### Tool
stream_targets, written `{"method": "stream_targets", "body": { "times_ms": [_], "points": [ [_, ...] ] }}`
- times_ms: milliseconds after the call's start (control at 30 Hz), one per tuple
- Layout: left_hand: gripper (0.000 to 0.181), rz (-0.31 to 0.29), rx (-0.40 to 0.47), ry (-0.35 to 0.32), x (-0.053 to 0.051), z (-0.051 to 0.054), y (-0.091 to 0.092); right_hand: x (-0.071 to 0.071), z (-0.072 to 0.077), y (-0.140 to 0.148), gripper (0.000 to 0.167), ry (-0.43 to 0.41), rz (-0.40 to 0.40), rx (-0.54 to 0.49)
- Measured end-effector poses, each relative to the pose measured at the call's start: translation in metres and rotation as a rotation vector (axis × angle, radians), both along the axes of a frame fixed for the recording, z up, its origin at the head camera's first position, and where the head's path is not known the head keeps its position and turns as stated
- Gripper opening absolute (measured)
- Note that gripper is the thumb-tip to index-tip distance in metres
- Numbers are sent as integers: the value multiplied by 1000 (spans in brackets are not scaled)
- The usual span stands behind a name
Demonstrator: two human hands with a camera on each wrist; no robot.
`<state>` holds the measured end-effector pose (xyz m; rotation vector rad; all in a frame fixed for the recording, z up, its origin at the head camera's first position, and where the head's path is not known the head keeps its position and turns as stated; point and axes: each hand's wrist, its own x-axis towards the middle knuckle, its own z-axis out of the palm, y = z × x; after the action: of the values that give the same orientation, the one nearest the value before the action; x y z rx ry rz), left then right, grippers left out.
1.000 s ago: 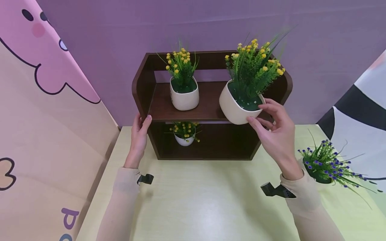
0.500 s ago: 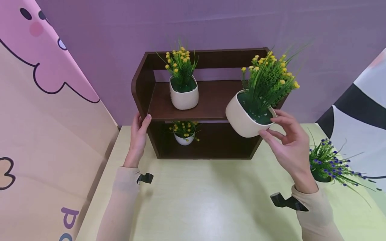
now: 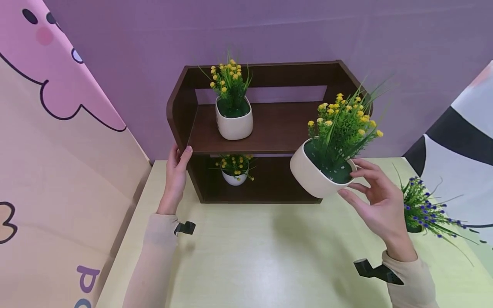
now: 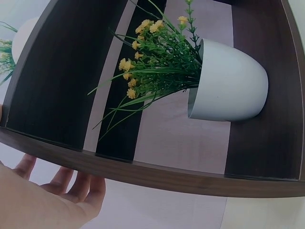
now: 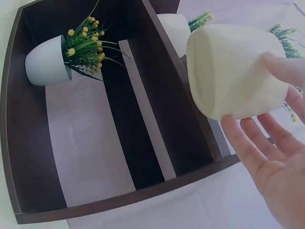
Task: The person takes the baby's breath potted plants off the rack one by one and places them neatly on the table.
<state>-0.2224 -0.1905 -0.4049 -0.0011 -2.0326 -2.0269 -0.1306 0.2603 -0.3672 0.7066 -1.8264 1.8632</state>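
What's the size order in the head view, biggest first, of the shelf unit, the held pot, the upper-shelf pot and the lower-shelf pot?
1. Shelf unit
2. Held pot, perhaps helped by being nearer the camera
3. Upper-shelf pot
4. Lower-shelf pot, partly hidden

Head view from above, facing forward and down at the shelf [image 3: 277, 130], both wrist views close, tipped sideways, facing its lower level [image 3: 275, 182], sharing the pot [image 4: 233, 81] there
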Motion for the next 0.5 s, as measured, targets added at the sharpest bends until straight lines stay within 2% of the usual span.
{"method": "stream_targets", "body": {
  "times_ms": [200,367,500],
  "points": [
    [57,10,9,-2,1,-1,0,6,-10,9,46,-18,-17,13],
    [58,8,1,-12,2,-1,0,11,-24,19,46,-18,-19,1],
    [58,9,-3,-11,1,-1,0,17,-38,29,45,-71,-72,23]
  ]
}}
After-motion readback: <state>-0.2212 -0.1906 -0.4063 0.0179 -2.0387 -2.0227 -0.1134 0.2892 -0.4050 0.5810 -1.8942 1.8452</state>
